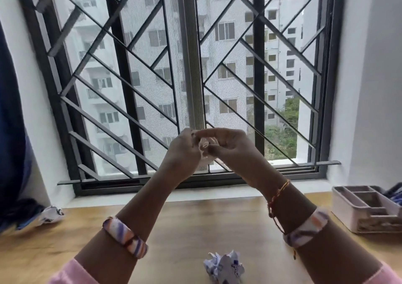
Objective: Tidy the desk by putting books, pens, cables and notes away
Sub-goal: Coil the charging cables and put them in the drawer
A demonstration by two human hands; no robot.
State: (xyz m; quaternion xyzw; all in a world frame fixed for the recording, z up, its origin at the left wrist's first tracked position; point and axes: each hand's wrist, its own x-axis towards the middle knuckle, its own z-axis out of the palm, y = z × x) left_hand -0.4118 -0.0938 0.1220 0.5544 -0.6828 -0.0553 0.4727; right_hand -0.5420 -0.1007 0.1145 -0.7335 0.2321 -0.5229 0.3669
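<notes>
Both forearms rise from the wooden desk toward the barred window. The left hand and right hand meet in mid-air above the desk, fingers curled, pinching a small pale item between them; it is blurred, possibly a coiled cable, so its axis cannot be determined. A compartmented organiser stands at far right. One crumpled note lies at the near edge; another crumpled paper lies far left.

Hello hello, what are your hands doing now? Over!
Left hand and right hand raised, both pinching a small pale thing. Two crumpled papers on desk. Nothing blocking.
</notes>
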